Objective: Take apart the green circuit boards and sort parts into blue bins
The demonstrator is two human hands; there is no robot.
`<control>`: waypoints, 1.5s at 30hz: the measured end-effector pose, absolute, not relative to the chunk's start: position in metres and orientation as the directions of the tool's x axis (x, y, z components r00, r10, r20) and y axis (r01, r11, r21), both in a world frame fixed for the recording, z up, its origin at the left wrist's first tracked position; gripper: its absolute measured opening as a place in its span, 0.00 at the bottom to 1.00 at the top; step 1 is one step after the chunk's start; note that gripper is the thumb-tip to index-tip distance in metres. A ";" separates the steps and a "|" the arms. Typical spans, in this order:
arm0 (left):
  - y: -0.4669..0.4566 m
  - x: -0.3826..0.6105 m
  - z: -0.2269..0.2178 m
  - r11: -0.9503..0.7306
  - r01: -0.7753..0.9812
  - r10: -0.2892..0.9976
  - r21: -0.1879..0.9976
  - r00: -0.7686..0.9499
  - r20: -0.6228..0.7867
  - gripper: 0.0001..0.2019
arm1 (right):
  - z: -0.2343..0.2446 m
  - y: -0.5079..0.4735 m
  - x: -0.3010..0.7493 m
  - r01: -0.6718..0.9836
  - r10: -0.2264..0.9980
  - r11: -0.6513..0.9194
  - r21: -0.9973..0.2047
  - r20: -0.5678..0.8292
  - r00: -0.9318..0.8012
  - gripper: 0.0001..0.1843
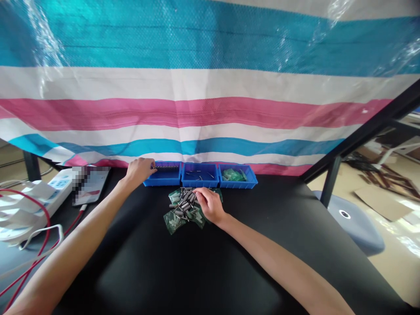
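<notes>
The left hand (140, 169), fingers narrowed, is at the end of a dark ridged rod (166, 167) over the left blue plastic bin (164, 181), the right hand (211, 204), similarly narrowed, at grey cylindrical pieces (185, 205) heaped on the black surface (170, 271), either grip unclear.

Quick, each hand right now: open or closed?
Left hand: curled at the left bin; grip unclear.
Right hand: curled at the parts pile; grip unclear.

Free tabletop (183, 271), pile (187, 204), bins (200, 184) beyond
</notes>
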State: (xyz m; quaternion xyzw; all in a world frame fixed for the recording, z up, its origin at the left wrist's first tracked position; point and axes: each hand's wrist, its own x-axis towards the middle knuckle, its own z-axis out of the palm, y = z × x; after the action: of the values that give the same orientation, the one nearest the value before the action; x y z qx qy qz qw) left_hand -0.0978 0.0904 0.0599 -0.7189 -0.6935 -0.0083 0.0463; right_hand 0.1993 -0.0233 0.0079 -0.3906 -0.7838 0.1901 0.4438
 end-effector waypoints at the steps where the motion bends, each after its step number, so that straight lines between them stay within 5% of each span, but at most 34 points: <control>1: 0.090 -0.097 0.060 -0.032 0.998 0.996 -0.062 0.037 0.082 0.16 | 0.008 -0.023 0.199 0.443 0.782 0.622 -0.646 0.546 -0.302 0.13; 15: 0.079 -0.085 0.068 -0.057 0.991 0.991 -0.119 0.071 0.115 0.16 | 0.008 -0.024 0.199 0.431 0.782 0.622 -0.653 0.547 -0.300 0.13; 18: 0.070 -0.073 0.080 -0.100 0.995 0.970 0.001 0.098 0.221 0.17 | 0.007 -0.024 0.199 0.435 0.785 0.619 -0.654 0.543 -0.300 0.13; 21: 0.049 -0.051 0.096 -0.337 0.920 0.913 0.202 0.266 0.310 0.15 | 0.007 -0.023 0.199 0.437 0.784 0.620 -0.652 0.542 -0.303 0.13; 24: 0.026 -0.027 0.103 -0.489 0.817 0.873 0.306 0.455 0.178 0.11 | 0.007 -0.023 0.199 0.444 0.783 0.620 -0.647 0.545 -0.300 0.13; 30: 0.004 -0.004 0.086 -0.510 0.831 0.835 0.222 0.540 -0.104 0.07 | 0.007 -0.023 0.199 0.443 0.788 0.614 -0.654 0.541 -0.294 0.12; 40: -0.003 0.004 0.073 -0.512 0.849 0.829 0.133 0.529 -0.180 0.07 | 0.008 -0.024 0.200 0.453 0.784 0.619 -0.642 0.537 -0.310 0.13; 45: -0.006 0.009 0.074 -0.460 0.869 0.861 0.184 0.487 -0.146 0.07 | 0.007 -0.023 0.199 0.443 0.783 0.620 -0.648 0.546 -0.297 0.13</control>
State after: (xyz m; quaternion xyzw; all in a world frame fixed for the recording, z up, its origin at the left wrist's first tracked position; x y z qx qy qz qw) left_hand 0.0090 -0.0061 0.0736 -0.8543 -0.5062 0.0158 -0.1172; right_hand 0.1993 -0.0233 0.0073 -0.3920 -0.7823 0.1909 0.4449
